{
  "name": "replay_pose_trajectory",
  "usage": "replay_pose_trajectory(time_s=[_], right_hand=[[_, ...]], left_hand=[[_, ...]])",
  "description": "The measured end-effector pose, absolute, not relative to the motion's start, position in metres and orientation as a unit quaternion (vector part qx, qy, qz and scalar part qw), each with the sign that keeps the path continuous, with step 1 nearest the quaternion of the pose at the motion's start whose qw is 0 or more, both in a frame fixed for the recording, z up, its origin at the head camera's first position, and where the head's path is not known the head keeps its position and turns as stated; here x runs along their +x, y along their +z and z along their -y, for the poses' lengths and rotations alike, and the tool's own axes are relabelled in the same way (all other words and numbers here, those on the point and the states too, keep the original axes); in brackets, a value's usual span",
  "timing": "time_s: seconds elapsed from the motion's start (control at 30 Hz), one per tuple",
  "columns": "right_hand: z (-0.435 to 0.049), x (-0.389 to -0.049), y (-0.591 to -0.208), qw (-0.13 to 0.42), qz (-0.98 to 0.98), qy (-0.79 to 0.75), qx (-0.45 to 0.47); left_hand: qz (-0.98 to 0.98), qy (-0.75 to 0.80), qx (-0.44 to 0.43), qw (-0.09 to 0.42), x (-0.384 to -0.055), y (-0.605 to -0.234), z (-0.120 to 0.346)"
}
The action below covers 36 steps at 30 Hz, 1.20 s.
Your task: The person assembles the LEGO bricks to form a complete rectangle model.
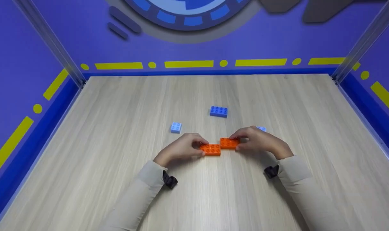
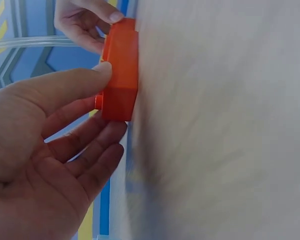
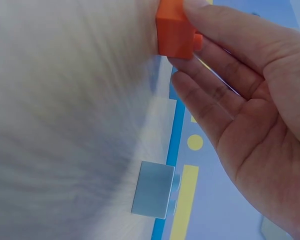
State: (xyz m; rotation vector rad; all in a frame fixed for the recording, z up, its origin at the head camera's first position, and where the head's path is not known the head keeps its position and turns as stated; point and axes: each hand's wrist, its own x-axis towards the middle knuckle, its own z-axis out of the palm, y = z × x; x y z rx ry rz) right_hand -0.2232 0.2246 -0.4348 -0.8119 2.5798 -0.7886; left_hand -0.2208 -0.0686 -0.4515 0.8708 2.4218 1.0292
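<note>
Two orange toy bricks lie near the middle of the table, end to end and slightly offset. My left hand (image 1: 185, 146) pinches the left orange brick (image 1: 212, 149) between thumb and fingers at its left end. In the left wrist view that thumb presses the side of the orange brick (image 2: 121, 70). With thumb and fingertips, my right hand (image 1: 258, 140) grips the right orange brick (image 1: 227, 143), which sits a little farther back. The right wrist view shows one end of this orange brick (image 3: 175, 35) under the thumb.
Behind the hands lies a dark blue brick (image 1: 219, 111). A small light blue brick (image 1: 176, 127) is back-left of the left hand. Another light blue brick (image 1: 261, 129) is partly hidden behind the right hand. Blue panels (image 1: 194, 51) border the wooden table (image 1: 124, 106).
</note>
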Motion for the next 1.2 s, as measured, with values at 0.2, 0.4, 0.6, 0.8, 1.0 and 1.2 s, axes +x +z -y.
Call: replay_pose_trajectory(time_s=[0.2,0.4,0.6,0.8,1.0,1.2], right_hand=[[-0.225,-0.224,-0.436,0.159,-0.903,-0.276,-0.288],[-0.226,-0.224,-0.438,0.163,-0.904,-0.280,-0.279],[-0.226,-0.223,-0.438,0.161,-0.906,-0.281,-0.271],[-0.227,-0.222,-0.435,0.165,-0.897,-0.295,-0.283],[-0.227,-0.222,-0.436,0.165,-0.897,-0.290,-0.291],[-0.229,-0.220,-0.438,0.161,-0.893,-0.294,-0.299]], left_hand=[[-0.855,0.393,0.285,0.185,-0.219,-0.454,0.069],[-0.850,0.417,0.266,0.183,-0.219,-0.460,0.069],[-0.845,0.434,0.257,0.177,-0.220,-0.463,0.069],[-0.840,0.453,0.236,0.184,-0.220,-0.465,0.068],[-0.833,0.471,0.226,0.180,-0.221,-0.470,0.069],[-0.824,0.496,0.214,0.169,-0.221,-0.475,0.067]])
